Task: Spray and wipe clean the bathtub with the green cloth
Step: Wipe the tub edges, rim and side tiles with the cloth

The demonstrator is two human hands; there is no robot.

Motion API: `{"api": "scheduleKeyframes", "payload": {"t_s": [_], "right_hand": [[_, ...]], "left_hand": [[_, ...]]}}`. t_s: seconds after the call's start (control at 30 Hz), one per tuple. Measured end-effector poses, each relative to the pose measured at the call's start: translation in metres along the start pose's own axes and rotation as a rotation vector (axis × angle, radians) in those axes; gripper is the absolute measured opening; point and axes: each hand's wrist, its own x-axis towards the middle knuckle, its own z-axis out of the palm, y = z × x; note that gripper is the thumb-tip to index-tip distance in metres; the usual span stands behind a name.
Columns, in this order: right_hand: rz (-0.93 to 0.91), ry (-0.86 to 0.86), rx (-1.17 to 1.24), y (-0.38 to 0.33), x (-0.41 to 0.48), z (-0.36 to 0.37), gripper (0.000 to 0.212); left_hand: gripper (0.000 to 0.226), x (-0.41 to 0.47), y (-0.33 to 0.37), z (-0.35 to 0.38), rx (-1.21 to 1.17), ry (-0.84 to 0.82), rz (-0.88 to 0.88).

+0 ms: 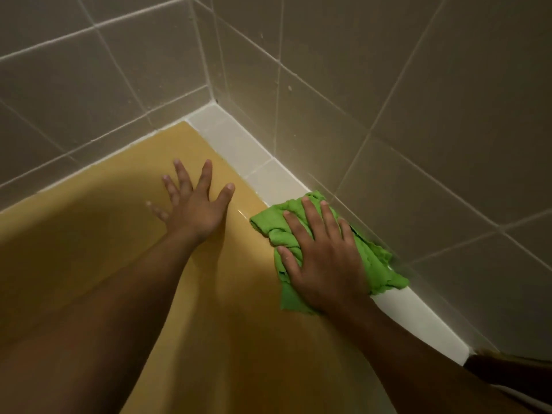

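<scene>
Wiping is judged underway: green cloth (265, 218) is pressed on bathtub (89, 249) rim by flat right hand (322, 258). Left hand (194, 210) is braced, spread, empty. Remaining area cannot be told.

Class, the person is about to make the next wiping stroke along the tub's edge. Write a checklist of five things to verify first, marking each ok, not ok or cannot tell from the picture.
1. Crumpled green cloth under the right hand: ok, spread fingers press it down.
2. Cloth touching the yellow bathtub and the white tiled ledge: ok, it lies over their seam.
3. Left hand bracing: ok, flat on the bathtub, apart from the cloth.
4. Spray bottle at hand: cannot tell, none in view.
5. Surface sprayed: cannot tell; only a small glint shows beside the cloth.
</scene>
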Motion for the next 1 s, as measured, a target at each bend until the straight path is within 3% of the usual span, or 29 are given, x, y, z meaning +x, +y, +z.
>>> {"api": "scheduleKeyframes", "payload": {"t_s": [0.23, 0.43, 0.57, 0.67, 0.8, 1.0], "right_hand": [[-0.014, 0.026, 0.045, -0.025, 0.047, 0.008, 0.067], [-0.018, 0.051, 0.024, -0.048, 0.087, 0.015, 0.067], [-0.047, 0.043, -0.009, -0.059, 0.113, 0.016, 0.068], [-0.05, 0.034, -0.02, -0.068, 0.132, 0.016, 0.069], [-0.055, 0.038, -0.006, -0.083, 0.158, 0.016, 0.067], [-0.053, 0.035, 0.0, -0.106, 0.197, 0.017, 0.067]], "left_hand": [[0.078, 0.055, -0.083, -0.063, 0.349, 0.022, 0.037], [0.08, 0.064, -0.176, -0.119, 0.628, -0.001, 0.536], [0.059, 0.076, -0.22, -0.145, 0.707, -0.058, 0.711], [0.061, 0.076, -0.246, -0.145, 0.79, -0.019, 0.876], [0.064, 0.079, -0.26, -0.136, 0.705, 0.042, 0.981], [0.063, 0.079, -0.266, -0.142, 0.677, 0.004, 1.069]]}}
